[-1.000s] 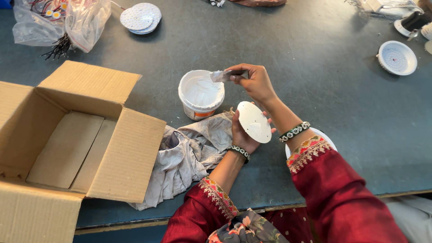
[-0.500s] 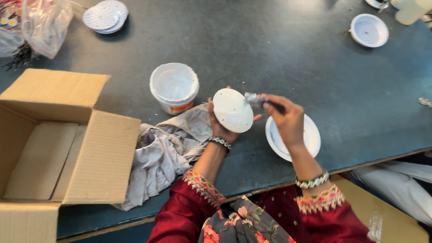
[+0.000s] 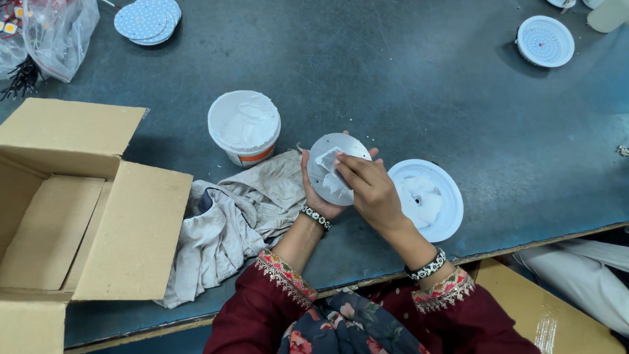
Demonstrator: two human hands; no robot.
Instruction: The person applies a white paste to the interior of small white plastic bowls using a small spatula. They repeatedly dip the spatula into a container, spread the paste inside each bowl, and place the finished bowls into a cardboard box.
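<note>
Paste covers part of a round metal disc (image 3: 331,172), which the left hand (image 3: 320,190) cups from beneath with its fingers curled round the rim, just above the bench's (image 3: 393,78) near edge. The right hand (image 3: 368,190) lies over the disc's face, fingers pinched narrow on a small pale scrap or spreader pressed into the white smear; what exactly it grips is too small to tell. Just right of the hands, touching the right wrist's side, a white round housing (image 3: 432,200) lies flat with a blob of the same paste in it. Behind the disc stands an open white tub (image 3: 244,126) full of paste, and a crumpled grey rag (image 3: 229,216) sprawls from the tub's foot toward the near edge, crowding the left forearm. An open cardboard box (image 3: 85,216) takes up the near left corner, one flap lying against the rag. At the far left corner sit a clear plastic bag (image 3: 56,29) and a stack of dotted round boards (image 3: 147,19); near the far right corner rests another white round housing (image 3: 545,40), well apart from the hands.
</note>
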